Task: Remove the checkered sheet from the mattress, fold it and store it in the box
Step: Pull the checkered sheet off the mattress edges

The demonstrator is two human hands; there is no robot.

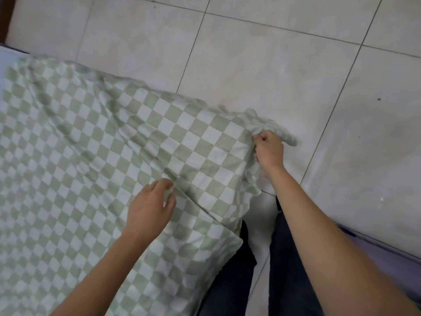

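**Two hands gathering a checkered sheet at the corner of a bed**

Seen from above, the person's right hand [269, 149] is clenched around a bunched corner of a green-and-white checkered fabric sheet [109, 137]. It holds that corner out past the bed's edge, above the floor, and a twist of cloth sticks out beyond the knuckles. The left hand [149, 205] rests nearer the body on top of the sheet. Its fingers are curled, and the thumb and fingertips appear to pinch a raised crease that runs diagonally toward the held corner.

The sheet covers most of the left half of the view. It is rumpled and loosened near the hands and flatter further off. A narrow strip of pale blue mattress surface [8, 54] shows at the far left where the cloth ends. Beyond the bed lies a pale grey tiled floor [273, 53]. Dark blue denim trouser legs [289, 258] stand at the bed's corner, and a lilac surface [391, 267], which cannot be identified, sits at the lower right. No box is in view.

This looks like the removal step. One corner is free and most of the sheet is on the bed. The next move probably calls for drawing the gathered corner back across the bed, so the rest lifts off without dragging on the floor. Folding comes after that.
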